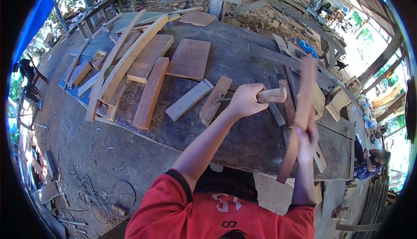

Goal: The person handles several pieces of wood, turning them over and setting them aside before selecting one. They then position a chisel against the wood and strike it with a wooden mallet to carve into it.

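Note:
My left hand [246, 101] is closed around a wooden-handled tool [273, 95], whose thick round butt sticks out to the right. The tool's other end is mostly hidden; a thin dark piece shows left of the fist. To the right, my right hand [306, 142] grips a long reddish wooden slat [302, 113], held up at a steep slant and blurred by motion. Beneath and left of my left hand lies a short wood block [216, 100] with a dark mark. Beside that is a grey-brown block [190, 99] with pencil lines.
Across the dark worktable [243, 141], several boards and beams [134, 59] are piled at the left. A flat board [189, 59] bears a drawn heart shape. More wood pieces lie at the right, near a blue bundle [307, 48]. One person [369, 163] sits beyond the right edge.

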Demonstrator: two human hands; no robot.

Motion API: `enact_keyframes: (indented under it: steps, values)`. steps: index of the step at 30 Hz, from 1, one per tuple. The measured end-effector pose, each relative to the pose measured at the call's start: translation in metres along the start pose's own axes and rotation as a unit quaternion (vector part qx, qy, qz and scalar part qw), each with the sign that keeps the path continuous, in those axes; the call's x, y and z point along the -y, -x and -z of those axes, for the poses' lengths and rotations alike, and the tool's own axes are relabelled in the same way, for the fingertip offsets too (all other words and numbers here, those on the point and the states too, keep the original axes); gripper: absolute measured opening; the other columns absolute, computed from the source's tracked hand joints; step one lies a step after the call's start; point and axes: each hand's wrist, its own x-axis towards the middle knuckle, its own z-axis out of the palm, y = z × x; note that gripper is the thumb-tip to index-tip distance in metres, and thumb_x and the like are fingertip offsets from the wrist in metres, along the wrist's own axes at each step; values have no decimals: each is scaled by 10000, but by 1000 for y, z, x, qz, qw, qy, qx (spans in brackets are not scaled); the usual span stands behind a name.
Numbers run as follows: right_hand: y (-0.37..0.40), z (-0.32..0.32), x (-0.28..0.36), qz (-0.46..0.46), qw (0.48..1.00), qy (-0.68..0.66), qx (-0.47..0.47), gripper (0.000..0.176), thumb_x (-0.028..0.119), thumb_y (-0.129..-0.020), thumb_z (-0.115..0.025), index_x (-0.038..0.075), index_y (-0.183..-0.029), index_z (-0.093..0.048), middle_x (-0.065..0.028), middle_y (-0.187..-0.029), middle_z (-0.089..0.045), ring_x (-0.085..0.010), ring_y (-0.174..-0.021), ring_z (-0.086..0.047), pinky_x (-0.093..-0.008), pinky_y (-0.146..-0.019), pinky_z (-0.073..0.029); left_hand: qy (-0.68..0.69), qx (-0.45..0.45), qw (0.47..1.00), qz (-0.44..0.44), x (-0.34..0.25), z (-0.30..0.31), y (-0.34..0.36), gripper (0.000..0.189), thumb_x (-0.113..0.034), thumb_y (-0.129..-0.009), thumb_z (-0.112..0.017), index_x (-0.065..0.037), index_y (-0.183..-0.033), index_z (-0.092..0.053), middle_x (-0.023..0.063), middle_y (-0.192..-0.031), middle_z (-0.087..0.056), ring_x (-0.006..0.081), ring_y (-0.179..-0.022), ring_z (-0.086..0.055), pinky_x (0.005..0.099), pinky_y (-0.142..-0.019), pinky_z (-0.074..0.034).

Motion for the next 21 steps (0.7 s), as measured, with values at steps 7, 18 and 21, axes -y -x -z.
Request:
enact_keyframes:
  steps: [7,18,21]
  values:
    - [-2,14,-20,-21,997,33,62,657,162,-787,-596,-55,-1347,-331,-170,-1111,-535,-195,-907,-569,-280,-760,-456,0,-4,1000,-6,0,-1,1,215,-93,-592,-684,-7,-756,-576,142,-676,-572,263,-604,-580,320,-556,-427]
    - [-16,16,-64,-24,982,161,100,760,220,-792,-616,49,-1424,-230,-179,-1307,-460,-248,-1129,-519,-319,-941,-395,-29,6,999,-20,5,-1,2,257,-141,-584,-699,-15,-776,-584,156,-705,-595,314,-661,-603,355,-578,-446]
    - [-11,3,-73,17,869,468,163,760,273,-701,-688,145,-1376,-364,-171,-978,-553,-380,-787,-598,-417,-720,-498,-47,19,999,-6,4,-1,4,256,-148,-584,-699,-19,-774,-586,154,-694,-594,318,-660,-602,357,-581,-451]
